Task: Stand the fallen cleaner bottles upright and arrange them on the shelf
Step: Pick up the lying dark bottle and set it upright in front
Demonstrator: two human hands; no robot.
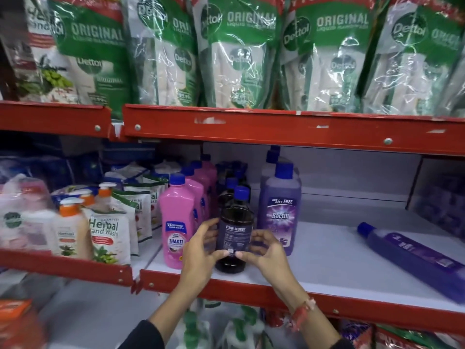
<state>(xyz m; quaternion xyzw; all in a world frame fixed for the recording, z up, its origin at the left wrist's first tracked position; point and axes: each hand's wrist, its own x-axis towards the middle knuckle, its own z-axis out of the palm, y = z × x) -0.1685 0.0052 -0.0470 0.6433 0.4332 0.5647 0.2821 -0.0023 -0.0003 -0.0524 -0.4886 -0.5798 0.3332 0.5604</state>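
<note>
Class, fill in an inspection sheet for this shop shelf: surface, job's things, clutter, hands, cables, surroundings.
Surface: white shelf with red front lip, bare at its right half.
Job's things: dark floor cleaner bottle upright at the front edge; purple bottle lying on its side at right; upright purple Bactin bottle; pink Shakti bottles in a row.
Clutter: nothing seen.
Hands: left hand and right hand both on the dark bottle.
Cables: nothing seen.
Surroundings: Dettol pouches above; herbal hand wash packs at left.
</note>
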